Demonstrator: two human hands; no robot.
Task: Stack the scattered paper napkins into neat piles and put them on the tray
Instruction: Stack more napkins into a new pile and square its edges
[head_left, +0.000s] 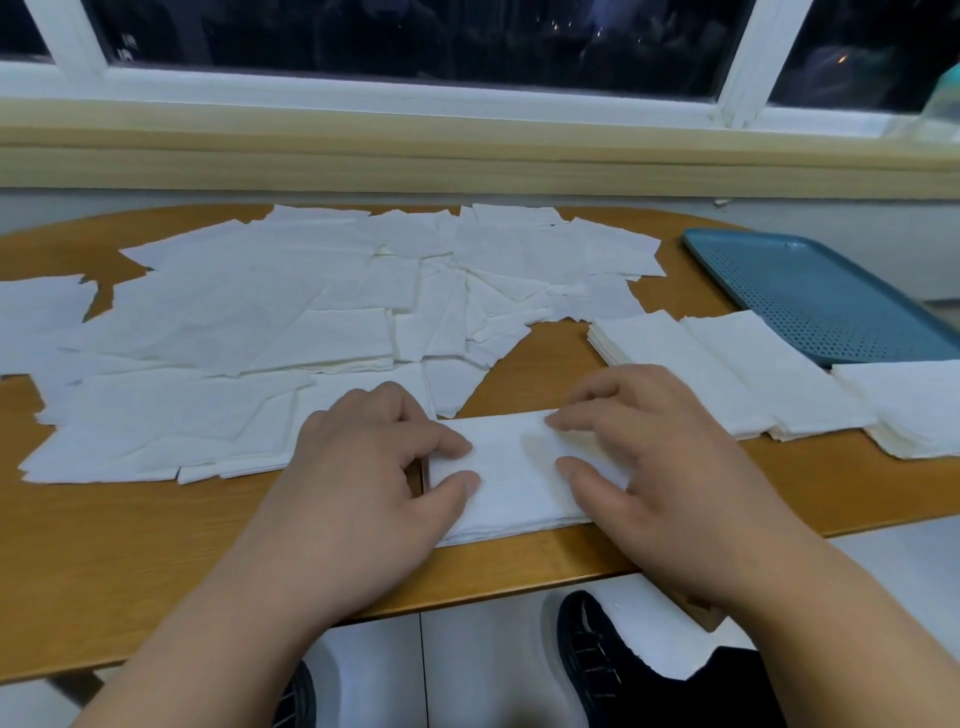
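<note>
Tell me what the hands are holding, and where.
The left hand and right hand hold the white paper napkin stack by its left and right ends.

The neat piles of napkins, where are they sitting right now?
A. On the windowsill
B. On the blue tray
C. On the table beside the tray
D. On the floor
C: the neat piles lie in a row on the wooden table, just in front of the blue tray, and no napkins show on the part of the tray in view.
</note>
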